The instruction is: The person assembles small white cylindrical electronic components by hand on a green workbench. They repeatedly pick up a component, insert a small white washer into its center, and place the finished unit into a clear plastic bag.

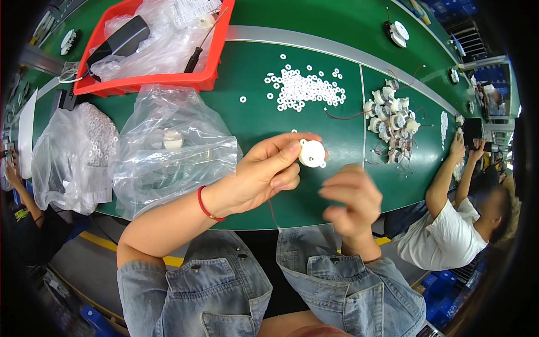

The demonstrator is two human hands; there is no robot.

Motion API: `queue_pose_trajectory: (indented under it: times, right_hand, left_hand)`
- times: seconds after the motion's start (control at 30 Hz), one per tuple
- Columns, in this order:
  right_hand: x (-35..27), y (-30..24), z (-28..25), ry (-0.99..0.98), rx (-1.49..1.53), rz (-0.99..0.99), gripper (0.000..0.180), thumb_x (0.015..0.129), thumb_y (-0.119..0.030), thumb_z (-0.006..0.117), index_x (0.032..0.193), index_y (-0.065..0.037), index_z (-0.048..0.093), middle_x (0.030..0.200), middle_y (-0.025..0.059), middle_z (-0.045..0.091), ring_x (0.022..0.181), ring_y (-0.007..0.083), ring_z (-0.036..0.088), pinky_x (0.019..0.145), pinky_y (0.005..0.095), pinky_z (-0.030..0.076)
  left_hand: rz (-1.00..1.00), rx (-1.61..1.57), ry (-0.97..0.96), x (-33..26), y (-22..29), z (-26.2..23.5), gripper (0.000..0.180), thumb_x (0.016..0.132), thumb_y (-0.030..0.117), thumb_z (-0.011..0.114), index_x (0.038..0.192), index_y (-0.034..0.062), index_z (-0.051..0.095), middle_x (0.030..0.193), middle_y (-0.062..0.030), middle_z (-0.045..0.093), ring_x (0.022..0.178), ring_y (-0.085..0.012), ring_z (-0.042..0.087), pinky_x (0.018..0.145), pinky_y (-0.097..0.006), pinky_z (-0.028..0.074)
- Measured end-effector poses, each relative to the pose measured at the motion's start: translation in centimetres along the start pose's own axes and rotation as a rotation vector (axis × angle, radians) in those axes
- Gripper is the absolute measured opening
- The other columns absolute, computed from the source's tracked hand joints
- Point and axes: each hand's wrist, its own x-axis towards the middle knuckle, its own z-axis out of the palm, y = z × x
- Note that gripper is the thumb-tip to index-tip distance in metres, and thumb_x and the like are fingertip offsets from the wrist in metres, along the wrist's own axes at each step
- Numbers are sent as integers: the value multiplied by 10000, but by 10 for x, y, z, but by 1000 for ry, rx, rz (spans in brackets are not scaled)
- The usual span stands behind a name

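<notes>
My left hand (258,171), with a red cord round its wrist, pinches a round white buzzer-like part (311,154) with two small eared tabs. A thin reddish wire (273,213) hangs below that hand. Just right of the part is my right hand (352,196), fingers curled and smeared by motion; whether it holds anything is unclear. Beyond my hands, small white ring washers (309,90) lie in a loose heap on the green table (241,67). Similar white parts with wires (393,121) are piled to the right.
A red bin (151,85) at the far left holds plastic bags, a black adapter (123,40) and a screwdriver (194,59). Nearer lie a clear bag (174,163) and a bag of washers (100,137). One person (449,230) works at right, another (28,213) at left.
</notes>
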Motion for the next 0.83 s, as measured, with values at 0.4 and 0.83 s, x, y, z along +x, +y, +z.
queue_pose_trajectory:
  times: [0.4, 0.83]
  right_hand:
    - [7, 19, 16, -3, 105, 130, 509, 717, -104, 837, 1149, 1, 591, 1205, 193, 615, 1072, 306, 619, 912, 377, 493]
    - [13, 32, -1, -62, 191, 533, 416, 972, -115, 573, 1356, 16, 486, 1067, 120, 613, 934, 134, 576, 820, 258, 458]
  left_hand:
    - [-147, -36, 37, -2, -5, 7, 356, 1070, 333, 378, 1215, 48, 534, 778, 39, 532, 469, -16, 334, 443, -188, 275]
    - [-39, 904, -205, 0, -35, -1, 282, 1052, 195, 419, 1233, 51, 581, 816, -41, 651, 519, -60, 505, 511, -225, 430]
